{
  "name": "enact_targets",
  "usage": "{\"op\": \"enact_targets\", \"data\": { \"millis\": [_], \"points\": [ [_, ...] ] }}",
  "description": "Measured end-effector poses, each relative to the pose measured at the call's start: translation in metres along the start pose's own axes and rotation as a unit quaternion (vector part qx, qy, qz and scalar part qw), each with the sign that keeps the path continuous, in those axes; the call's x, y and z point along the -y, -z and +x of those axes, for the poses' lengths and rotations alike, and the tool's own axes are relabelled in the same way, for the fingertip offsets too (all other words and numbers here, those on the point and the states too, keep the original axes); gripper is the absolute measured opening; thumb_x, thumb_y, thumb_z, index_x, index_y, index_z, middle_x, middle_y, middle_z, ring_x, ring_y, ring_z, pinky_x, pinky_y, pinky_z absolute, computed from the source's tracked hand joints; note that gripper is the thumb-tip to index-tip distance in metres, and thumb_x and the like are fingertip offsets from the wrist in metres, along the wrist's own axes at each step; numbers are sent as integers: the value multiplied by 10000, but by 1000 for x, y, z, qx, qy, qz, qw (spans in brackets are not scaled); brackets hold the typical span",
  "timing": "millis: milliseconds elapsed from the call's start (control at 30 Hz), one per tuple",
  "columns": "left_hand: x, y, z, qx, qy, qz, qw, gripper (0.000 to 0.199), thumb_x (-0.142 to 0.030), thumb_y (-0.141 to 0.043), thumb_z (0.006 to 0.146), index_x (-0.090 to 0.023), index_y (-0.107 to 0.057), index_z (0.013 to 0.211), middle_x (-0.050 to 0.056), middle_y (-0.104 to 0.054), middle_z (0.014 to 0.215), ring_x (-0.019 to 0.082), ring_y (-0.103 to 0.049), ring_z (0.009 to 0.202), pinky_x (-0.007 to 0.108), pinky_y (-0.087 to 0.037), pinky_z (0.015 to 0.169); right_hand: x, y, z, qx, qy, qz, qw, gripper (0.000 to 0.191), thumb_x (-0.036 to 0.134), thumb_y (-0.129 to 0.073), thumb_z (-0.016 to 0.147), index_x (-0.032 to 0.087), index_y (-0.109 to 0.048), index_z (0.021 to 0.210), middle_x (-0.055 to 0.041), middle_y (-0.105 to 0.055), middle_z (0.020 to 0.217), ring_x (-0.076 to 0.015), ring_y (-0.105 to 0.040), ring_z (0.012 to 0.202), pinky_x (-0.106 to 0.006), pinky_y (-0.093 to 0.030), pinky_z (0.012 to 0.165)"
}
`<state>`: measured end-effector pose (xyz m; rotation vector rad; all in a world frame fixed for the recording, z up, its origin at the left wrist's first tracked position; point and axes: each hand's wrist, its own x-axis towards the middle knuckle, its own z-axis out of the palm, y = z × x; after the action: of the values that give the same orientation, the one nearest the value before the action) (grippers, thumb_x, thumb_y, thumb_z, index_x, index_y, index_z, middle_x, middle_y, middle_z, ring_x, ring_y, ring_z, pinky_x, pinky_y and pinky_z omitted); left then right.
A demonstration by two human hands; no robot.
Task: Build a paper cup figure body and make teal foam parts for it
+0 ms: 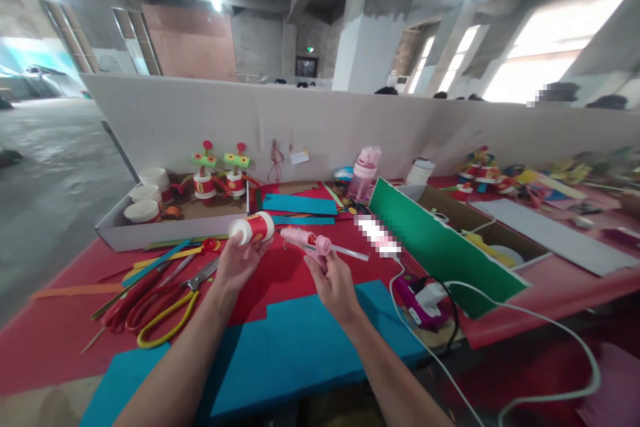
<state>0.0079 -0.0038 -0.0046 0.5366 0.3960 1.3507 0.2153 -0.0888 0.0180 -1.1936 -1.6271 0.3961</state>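
My left hand (239,265) holds a white and red paper cup (256,228) tipped on its side, its closed fingers around the lower part. In my right hand (334,282) is a pink glue gun (306,240), gripped by its handle, with a clear glue stick (353,253) sticking out of its back. The gun's nozzle end points left toward the cup, a small gap apart from it. Below both hands lie blue sheets (295,347) on the red tabletop (240,303).
Scissors (173,313) and paper strips lie at the left. Behind them a white box (145,235) holds cups and two cup figures (204,185). A green-sided box (435,247), a purple power socket (423,300) and white cables are at the right. A pink bottle (363,173) stands near the partition.
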Motion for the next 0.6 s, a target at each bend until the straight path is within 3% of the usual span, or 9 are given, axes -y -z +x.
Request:
{"op": "enact_targets", "data": {
  "millis": [400, 600],
  "points": [
    [0, -3, -1, -14, 2, 1, 1000, 471, -302, -673, 735, -144, -608, 1174, 105, -731, 1068, 260, -657, 1030, 450, -484, 991, -8, -21, 13, -33, 31, -83, 995, 378, 424, -446, 965, 151, -580, 1188, -166, -694, 1103, -288, -660, 1036, -374, -536, 844],
    [1, -2, 0, -13, -3, 3, 1000, 441, -286, -665, 741, -129, -624, 1151, 113, -726, 1079, 259, -660, 1016, 442, -487, 994, -6, -23, 17, -25, 10, -94, 995, 379, 409, -442, 964, 133, -571, 1189, -172, -701, 1096, -302, -668, 1014, -381, -538, 825]
  ]
}}
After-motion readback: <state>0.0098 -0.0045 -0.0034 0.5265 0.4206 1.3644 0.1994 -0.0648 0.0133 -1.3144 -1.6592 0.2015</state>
